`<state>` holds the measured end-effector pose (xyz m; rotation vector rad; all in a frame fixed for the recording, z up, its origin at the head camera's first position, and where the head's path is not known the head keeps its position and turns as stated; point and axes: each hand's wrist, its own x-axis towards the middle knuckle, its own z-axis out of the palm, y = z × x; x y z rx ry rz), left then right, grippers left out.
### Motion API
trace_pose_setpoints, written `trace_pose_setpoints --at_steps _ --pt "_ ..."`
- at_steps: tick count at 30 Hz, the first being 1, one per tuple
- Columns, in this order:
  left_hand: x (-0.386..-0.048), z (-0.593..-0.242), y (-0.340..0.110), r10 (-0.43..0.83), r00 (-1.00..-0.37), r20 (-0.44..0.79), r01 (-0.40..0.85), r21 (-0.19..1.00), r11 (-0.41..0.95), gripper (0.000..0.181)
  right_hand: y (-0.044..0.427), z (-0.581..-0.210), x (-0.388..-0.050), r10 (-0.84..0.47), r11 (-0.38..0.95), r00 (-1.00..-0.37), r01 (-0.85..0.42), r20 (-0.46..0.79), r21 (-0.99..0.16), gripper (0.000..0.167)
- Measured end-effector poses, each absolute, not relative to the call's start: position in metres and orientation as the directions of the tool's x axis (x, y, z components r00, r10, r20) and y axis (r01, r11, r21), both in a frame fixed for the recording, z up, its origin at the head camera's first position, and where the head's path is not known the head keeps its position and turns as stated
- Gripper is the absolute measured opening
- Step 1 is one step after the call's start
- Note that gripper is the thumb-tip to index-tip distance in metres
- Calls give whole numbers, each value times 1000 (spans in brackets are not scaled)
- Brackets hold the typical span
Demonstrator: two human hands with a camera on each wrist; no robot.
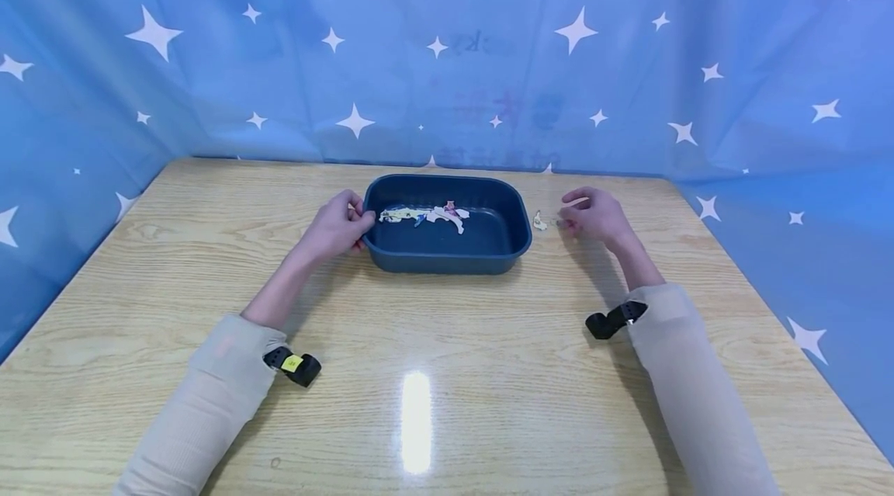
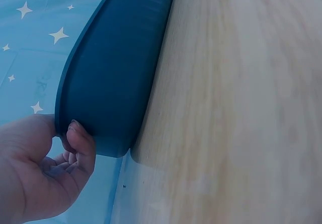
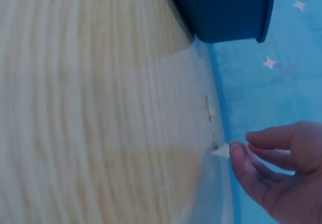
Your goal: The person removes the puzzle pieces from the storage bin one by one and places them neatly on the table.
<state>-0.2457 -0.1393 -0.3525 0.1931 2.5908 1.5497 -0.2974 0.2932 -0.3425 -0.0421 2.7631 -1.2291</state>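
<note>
A dark blue rectangular plastic basin stands on the wooden table. Its left rim is pinched between the thumb and fingers of my left hand; the left wrist view shows that grip from the side. Inside lie several small flat cut-out pieces with pale, pink and blue colouring. To the basin's right, my right hand is low over the table, its thumb and fingers slightly bent and apart. A small pale cut-out lies between hand and basin. Another whitish bit is close to my right fingertips; contact is unclear.
The wooden table reaches back to a blue curtain with white stars. Black cameras are strapped to the left wrist and the right wrist. Light reflects off the table's front.
</note>
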Motion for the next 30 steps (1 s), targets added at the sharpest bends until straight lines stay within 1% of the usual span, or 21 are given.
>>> trace_pose_setpoints --at_steps 5,16,23,30 --pt "-246 -352 -140 168 -985 -39 45 883 467 16 285 -335 -296 -98 645 -995 -40 -32 -763 40" --pt "-247 -354 -140 174 -984 -33 53 885 463 15 261 -321 -293 -107 562 -989 -145 103 -815 35" --pt "-245 -352 -139 164 -986 -32 49 884 465 16 242 -313 -292 -118 511 -981 -190 151 -838 31" --pt "-245 -352 -139 166 -986 -33 48 887 459 16 226 -311 -295 -140 522 -974 -227 180 -822 29"
